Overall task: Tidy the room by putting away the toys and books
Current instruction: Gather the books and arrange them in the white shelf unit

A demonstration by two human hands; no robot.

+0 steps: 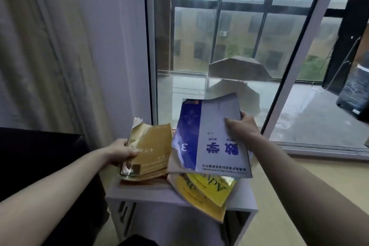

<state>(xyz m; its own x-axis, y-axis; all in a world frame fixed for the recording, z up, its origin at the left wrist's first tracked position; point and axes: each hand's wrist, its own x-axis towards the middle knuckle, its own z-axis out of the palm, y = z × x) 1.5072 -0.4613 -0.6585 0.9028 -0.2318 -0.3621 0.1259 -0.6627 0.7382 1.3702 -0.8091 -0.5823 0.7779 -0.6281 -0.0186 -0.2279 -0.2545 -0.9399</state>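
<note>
Yellow book [201, 191] lies on the white shelf unit [179, 198], overhanging its front edge. Our left hand [119, 153] grips the gold book [149, 152]; our right hand [242, 129] pinches the blue-grey maths book [211, 138], fingers curled round each edge, probably squaring the stack. Window [239, 46] behind.

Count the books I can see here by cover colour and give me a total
Gold books: 1, gold book, gripped by the left hand.
Blue and grey books: 1, maths book, gripped by the right hand.
Yellow books: 1, yellow book, lying on the shelf unit.
Total: 3
</note>
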